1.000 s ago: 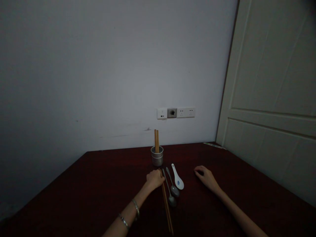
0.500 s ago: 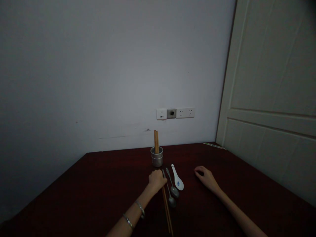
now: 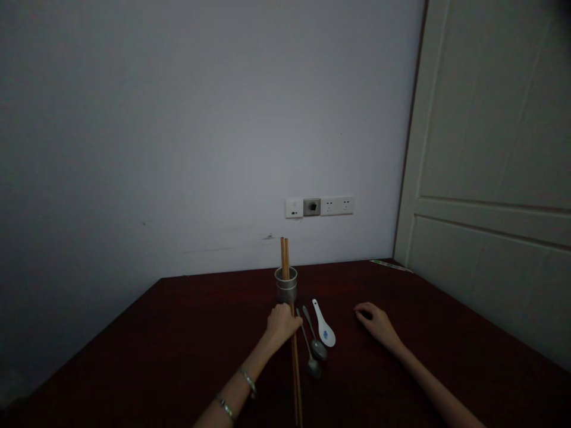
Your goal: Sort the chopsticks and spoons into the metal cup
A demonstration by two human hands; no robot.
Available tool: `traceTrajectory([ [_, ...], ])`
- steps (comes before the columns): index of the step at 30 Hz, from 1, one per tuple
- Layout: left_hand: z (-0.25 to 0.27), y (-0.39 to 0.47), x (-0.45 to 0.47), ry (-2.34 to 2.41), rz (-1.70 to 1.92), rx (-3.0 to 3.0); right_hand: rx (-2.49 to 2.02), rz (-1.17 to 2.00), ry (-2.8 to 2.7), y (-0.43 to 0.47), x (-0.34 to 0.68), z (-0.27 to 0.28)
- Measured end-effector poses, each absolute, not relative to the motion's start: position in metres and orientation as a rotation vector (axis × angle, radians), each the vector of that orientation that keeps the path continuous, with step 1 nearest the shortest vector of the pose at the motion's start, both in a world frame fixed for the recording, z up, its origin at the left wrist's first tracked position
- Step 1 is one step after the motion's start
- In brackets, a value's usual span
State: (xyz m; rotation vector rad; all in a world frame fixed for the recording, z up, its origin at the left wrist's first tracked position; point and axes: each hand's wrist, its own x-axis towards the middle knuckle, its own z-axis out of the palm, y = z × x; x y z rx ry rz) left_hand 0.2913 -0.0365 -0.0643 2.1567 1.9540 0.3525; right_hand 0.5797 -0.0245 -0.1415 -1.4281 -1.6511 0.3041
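Slim brown chopsticks (image 3: 295, 374) extend down the dark red table (image 3: 214, 315), left of the spoons, the left hand (image 3: 281, 322) closed around their far part, just before a silver metal cup (image 3: 286, 292) holding upright light-brown chopsticks (image 3: 285, 258). Two grey metal spoons (image 3: 319, 351) and a white ceramic spoon (image 3: 326, 336) lie between them and the loosely curled right hand (image 3: 377, 326), which holds nothing visible. Tabletop stretches left to a slanting edge; the white spoon's blue mark is too small to read.

Home, likely; exact room unclear. Dark red tabletop (image 3: 200, 321), far edge against scuffed wall (image 3: 223, 131), household sockets (image 3: 338, 205) above that edge. Pale panelled door (image 3: 486, 137), maybe cabinet's, along right edge. Chopsticks (image 3: 295, 359), spoons (image 3: 326, 335), cup (image 3: 286, 292) on tabletop suggest eating.
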Motion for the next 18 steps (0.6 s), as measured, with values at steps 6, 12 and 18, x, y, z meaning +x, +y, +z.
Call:
traceTrajectory([
  [6,-0.021,-0.042,0.285,1.911,0.628,2.267,-1.407,0.329,-1.495,-0.03,0.568,-0.115],
  [12,0.03,-0.06,0.281,1.83,1.08,2.327,-1.086,0.723,-1.432,-0.057,0.494,-0.042],
  [18,0.065,-0.084,0.276,1.716,1.454,2.309,-0.763,1.223,-1.464,-0.087,0.417,0.013],
])
